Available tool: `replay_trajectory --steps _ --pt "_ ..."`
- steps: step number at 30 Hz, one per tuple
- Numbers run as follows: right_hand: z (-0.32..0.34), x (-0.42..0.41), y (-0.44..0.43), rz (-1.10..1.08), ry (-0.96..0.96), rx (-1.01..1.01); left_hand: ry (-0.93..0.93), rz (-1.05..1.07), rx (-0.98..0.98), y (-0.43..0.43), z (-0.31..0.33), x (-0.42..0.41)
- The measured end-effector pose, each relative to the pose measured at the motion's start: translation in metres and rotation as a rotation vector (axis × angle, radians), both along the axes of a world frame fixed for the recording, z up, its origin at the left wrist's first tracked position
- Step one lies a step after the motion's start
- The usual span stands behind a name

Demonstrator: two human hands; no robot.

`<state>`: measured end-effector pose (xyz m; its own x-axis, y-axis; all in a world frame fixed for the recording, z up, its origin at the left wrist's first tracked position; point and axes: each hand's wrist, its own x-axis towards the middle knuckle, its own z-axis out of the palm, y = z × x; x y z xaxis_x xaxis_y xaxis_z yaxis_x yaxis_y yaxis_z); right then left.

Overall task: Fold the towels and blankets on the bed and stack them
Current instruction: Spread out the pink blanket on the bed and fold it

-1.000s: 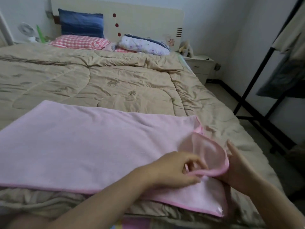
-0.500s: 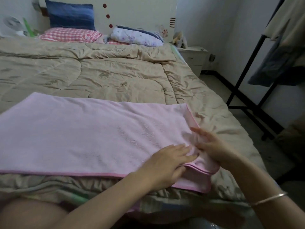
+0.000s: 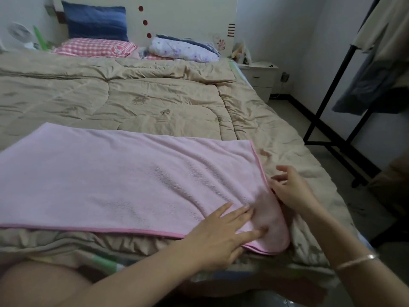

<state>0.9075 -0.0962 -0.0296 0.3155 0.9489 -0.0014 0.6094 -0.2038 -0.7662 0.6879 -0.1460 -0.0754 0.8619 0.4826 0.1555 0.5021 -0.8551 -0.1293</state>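
Pink towel (image 3: 124,178) lies spread flat across the near end of the bed, lower centre of frame, on the beige quilt (image 3: 155,103). Its near right corner shows what looks like two trimmed edges, so it is probably already doubled once. A second ago that corner was lifted and curled between both hands; now it is down and flat. Left hand (image 3: 221,235), fingers straight and apart, presses on the corner, smoothing it. Right hand (image 3: 292,191), bracelet (image 3: 354,261) on the wrist, sits at the towel's right edge, lower right of frame, with fingers loosely spread. Fingertips touch the trim; cannot tell if any pinch it. Judgement: corner alignment is finished and the towel is ready for its next fold; nothing is stacked yet. Beyond: blue pillow (image 3: 95,21) and checked pillow (image 3: 95,47) upper left, black clothes rack (image 3: 327,89) at right.
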Motion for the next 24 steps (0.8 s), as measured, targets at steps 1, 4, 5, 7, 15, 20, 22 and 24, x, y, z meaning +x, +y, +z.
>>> replay_trajectory --steps 1,4,5,7,15,20,22,24 --pt "0.003 0.0 0.012 -0.01 0.118 -0.054 -0.027 0.008 -0.021 -0.001 -0.001 0.002" --pt "0.011 -0.006 0.041 0.013 0.43 -0.237 -0.059 0.047 -0.054 -0.002 0.0 0.01" --pt "0.013 -0.006 0.05 0.022 0.461 -0.279 -0.055 0.073 -0.059 -0.002 0.003 0.014" --pt "0.015 -0.004 0.071 0.018 0.489 -0.312 -0.033 0.145 -0.068 -0.004 0.012 0.027" --pt "0.021 -0.022 0.137 0.09 0.307 -0.386 -0.175 0.333 -0.112 -0.004 0.035 0.053" --pt "0.02 -0.036 0.15 0.126 0.182 -0.309 -0.486 0.375 -0.188 0.0 0.039 0.046" --pt "0.03 -0.026 0.156 0.179 0.187 -0.168 -0.678 0.342 -0.634 0.0 0.049 0.042" --pt "0.05 -0.009 0.161 0.197 0.289 -0.02 -0.874 0.217 -0.936 0.005 0.055 0.044"
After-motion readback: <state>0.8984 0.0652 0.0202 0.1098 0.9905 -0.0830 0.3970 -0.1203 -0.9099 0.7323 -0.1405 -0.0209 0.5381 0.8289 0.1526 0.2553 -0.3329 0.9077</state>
